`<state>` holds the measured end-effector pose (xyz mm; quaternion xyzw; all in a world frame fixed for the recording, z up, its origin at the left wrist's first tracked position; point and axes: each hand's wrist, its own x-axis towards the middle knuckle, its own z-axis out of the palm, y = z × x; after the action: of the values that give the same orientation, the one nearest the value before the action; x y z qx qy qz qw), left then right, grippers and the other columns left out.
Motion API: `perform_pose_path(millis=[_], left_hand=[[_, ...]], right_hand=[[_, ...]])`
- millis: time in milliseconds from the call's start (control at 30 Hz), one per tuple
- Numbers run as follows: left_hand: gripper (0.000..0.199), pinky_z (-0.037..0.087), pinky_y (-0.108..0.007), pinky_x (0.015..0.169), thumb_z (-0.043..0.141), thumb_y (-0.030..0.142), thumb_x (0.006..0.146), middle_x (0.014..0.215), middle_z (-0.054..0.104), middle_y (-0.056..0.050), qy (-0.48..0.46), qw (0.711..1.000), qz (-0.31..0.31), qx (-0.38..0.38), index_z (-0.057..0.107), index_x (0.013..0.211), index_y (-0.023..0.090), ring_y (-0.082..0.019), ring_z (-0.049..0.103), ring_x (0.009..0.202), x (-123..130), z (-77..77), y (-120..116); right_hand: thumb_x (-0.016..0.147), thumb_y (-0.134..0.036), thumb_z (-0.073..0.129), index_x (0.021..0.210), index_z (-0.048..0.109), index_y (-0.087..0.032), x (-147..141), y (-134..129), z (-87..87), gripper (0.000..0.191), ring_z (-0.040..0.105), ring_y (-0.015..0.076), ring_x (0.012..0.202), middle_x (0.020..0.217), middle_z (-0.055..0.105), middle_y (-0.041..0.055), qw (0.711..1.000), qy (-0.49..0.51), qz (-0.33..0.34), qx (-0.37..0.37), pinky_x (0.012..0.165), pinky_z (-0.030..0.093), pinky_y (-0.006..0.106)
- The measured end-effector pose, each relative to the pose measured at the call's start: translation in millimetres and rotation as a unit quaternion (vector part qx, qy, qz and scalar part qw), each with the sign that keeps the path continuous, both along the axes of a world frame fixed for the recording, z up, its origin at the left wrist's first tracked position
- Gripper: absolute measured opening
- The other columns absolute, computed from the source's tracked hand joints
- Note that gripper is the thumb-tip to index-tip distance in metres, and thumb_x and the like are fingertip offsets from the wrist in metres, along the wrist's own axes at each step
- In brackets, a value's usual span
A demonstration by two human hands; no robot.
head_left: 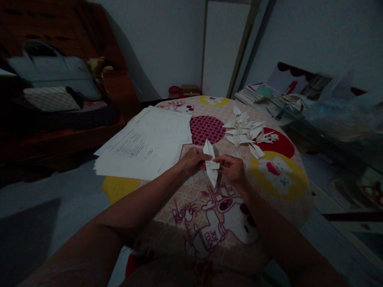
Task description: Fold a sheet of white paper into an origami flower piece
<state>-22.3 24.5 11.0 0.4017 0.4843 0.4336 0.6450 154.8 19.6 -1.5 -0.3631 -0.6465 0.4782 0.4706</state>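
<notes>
White creased paper piece (pixel 212 166), slim and pointed at both ends, is flanked on its left by a flat stack of printed white sheets (pixel 148 139), on its right by spiky folded white paper shapes (pixel 243 131). It is pinched by the left hand (pixel 193 160) and right hand (pixel 233 168), fingers nearly closed. Beneath it, round pink cartoon-print cloth (pixel 191 195) is spread; far left, a reddish-brown wooden seat (pixel 118 89) is seen.

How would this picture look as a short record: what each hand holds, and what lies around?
Left hand: pinches a folded paper piece
Right hand: holds the same piece from its other side
Left on table: stack of printed sheets
Beyond right hand: cluster of folded white paper shapes
Table cover: cartoon-patterned tablecloth
Background left: grey handbag
</notes>
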Motion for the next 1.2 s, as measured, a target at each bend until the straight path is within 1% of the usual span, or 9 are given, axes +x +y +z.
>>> perform_pose_path(millis=[167, 233, 333, 533, 667, 767, 833, 1033, 1200], left_hand=[[0.026, 0.043, -0.022, 0.04, 0.078, 0.02, 0.064, 0.049, 0.063, -0.003, -0.017, 1.0, 0.002, 0.004, 0.06, 0.049, 0.013, -0.01, 0.052, 0.037, -1.1, 1.5, -0.6], [0.029, 0.043, -0.022, 0.039, 0.081, 0.023, 0.062, 0.048, 0.062, -0.002, -0.022, 1.0, 0.004, 0.004, 0.058, 0.048, 0.013, -0.01, 0.052, 0.037, -0.9, 1.9, -1.1], [0.029, 0.045, -0.021, 0.042, 0.084, 0.025, 0.062, 0.05, 0.063, -0.002, -0.016, 1.0, 0.003, 0.001, 0.059, 0.051, 0.013, -0.009, 0.054, 0.04, -0.4, 2.3, -1.7], [0.031, 0.043, -0.021, 0.041, 0.08, 0.02, 0.067, 0.047, 0.059, 0.0, -0.026, 1.0, 0.013, -0.007, 0.055, 0.048, 0.015, -0.008, 0.05, 0.038, -1.0, -0.4, -0.9], [0.026, 0.042, -0.021, 0.042, 0.08, 0.023, 0.07, 0.05, 0.061, -0.001, -0.009, 1.0, 0.001, 0.004, 0.061, 0.054, 0.013, -0.008, 0.051, 0.04, -1.4, -0.4, -1.4], [0.023, 0.042, -0.021, 0.043, 0.079, 0.023, 0.071, 0.052, 0.062, -0.002, 0.004, 1.0, 0.007, 0.02, 0.063, 0.057, 0.012, -0.008, 0.052, 0.041, -2.4, 1.8, -1.8], [0.023, 0.043, -0.022, 0.043, 0.078, 0.022, 0.07, 0.052, 0.061, -0.002, 0.005, 0.999, 0.017, 0.034, 0.062, 0.057, 0.012, -0.008, 0.052, 0.041, -3.4, 3.0, -1.5], [0.022, 0.042, -0.021, 0.043, 0.076, 0.018, 0.071, 0.049, 0.058, 0.0, -0.002, 0.999, 0.019, 0.034, 0.061, 0.057, 0.012, -0.007, 0.049, 0.039, -3.6, 2.9, 0.7], [0.023, 0.041, -0.021, 0.043, 0.075, 0.016, 0.072, 0.048, 0.058, 0.0, -0.003, 0.999, 0.016, 0.043, 0.06, 0.055, 0.013, -0.008, 0.05, 0.04, -2.5, 3.6, 0.5]], right_hand=[[0.072, -0.024, 0.075, 0.074, 0.079, -0.019, 4.4, 0.9, 3.3, 0.006, 0.065, 0.014, 0.059, 0.068, 0.074, 0.0041, 0.994, -0.057, -0.022, 0.085, 0.054, 0.05, 0.024], [0.072, -0.022, 0.074, 0.076, 0.08, -0.019, 7.1, 1.4, 5.5, 0.007, 0.064, 0.0134, 0.059, 0.069, 0.075, 0.0042, 0.989, -0.079, -0.016, 0.121, 0.055, 0.05, 0.024], [0.074, -0.023, 0.072, 0.083, 0.081, -0.02, 10.8, 2.8, 6.2, 0.013, 0.064, 0.0127, 0.059, 0.072, 0.076, 0.0044, 0.985, -0.1, 0.008, 0.143, 0.055, 0.048, 0.024], [0.079, -0.024, 0.07, 0.089, 0.082, -0.022, 13.5, 4.6, 2.8, 0.016, 0.062, 0.0118, 0.058, 0.074, 0.076, 0.0045, 0.982, -0.103, 0.057, 0.148, 0.054, 0.048, 0.024], [0.081, -0.032, 0.071, 0.091, 0.082, -0.023, 13.9, 5.7, 4.0, 0.017, 0.062, 0.0122, 0.06, 0.074, 0.074, 0.0047, 0.986, -0.086, 0.082, 0.118, 0.054, 0.048, 0.025], [0.082, -0.035, 0.073, 0.093, 0.082, -0.022, 15.7, 8.4, 4.5, 0.019, 0.057, 0.0115, 0.059, 0.069, 0.069, 0.0036, 0.984, -0.088, 0.09, 0.127, 0.053, 0.045, 0.025], [0.083, -0.034, 0.072, 0.096, 0.082, -0.024, 17.5, 10.7, 3.5, 0.019, 0.059, 0.0128, 0.064, 0.072, 0.068, 0.0039, 0.982, -0.09, 0.09, 0.138, 0.057, 0.047, 0.026], [0.084, -0.035, 0.072, 0.097, 0.081, -0.028, 20.9, 13.7, -0.1, 0.018, 0.067, 0.0194, 0.097, 0.106, 0.072, 0.0084, 0.984, -0.086, 0.105, 0.113, 0.084, 0.055, 0.036], [0.082, -0.037, 0.073, 0.094, 0.082, -0.027, 20.5, 11.8, 2.2, 0.018, 0.068, 0.0203, 0.098, 0.107, 0.073, 0.0084, 0.988, -0.068, 0.111, 0.085, 0.085, 0.056, 0.037]])
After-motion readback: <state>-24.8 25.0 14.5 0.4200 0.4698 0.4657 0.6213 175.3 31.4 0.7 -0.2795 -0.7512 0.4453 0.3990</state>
